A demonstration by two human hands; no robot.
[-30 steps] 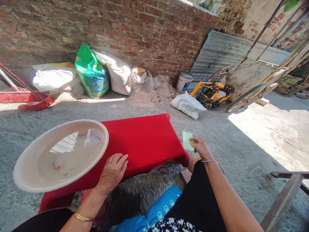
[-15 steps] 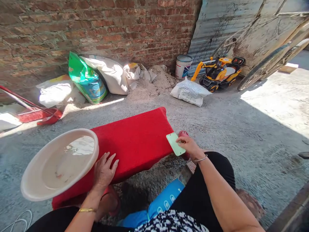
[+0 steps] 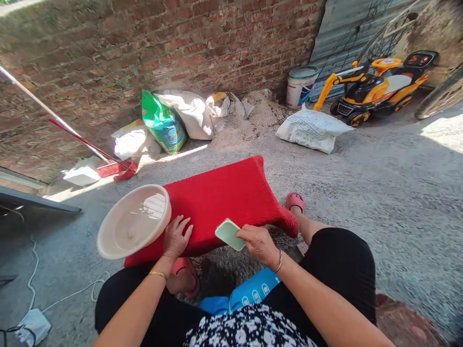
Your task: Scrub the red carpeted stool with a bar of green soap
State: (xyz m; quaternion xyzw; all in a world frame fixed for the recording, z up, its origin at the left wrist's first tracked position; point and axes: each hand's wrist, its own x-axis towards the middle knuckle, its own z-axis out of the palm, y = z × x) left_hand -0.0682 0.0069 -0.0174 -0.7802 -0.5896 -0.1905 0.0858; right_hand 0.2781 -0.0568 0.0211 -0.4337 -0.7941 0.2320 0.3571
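Observation:
My right hand [image 3: 258,245] pinches the end of a pale green rectangular piece [image 3: 228,233] with rounded corners; its exact kind I cannot make out. It is held tilted above the near edge of a bench [image 3: 217,190] covered in red cloth. My left hand [image 3: 177,236] lies open on that cloth, fingers apart, right beside a whitish plastic basin [image 3: 104,236]. Water fills part of the basin, and small bits show at its bottom. The basin sits on the left end of the bench.
Along the brick wall stand several sacks [image 3: 193,113], a sand pile [image 3: 256,113] and a bucket [image 3: 301,86]. A white sack [image 3: 313,127] lies near a yellow toy excavator [image 3: 379,91]. At left are a red dustpan [image 3: 125,169] and a white cable [image 3: 33,270] on the floor.
My right hand has brought the pale green piece leftward from the bench's right end, turning it. The view has swung left. My left hand stays on the cloth by the basin.

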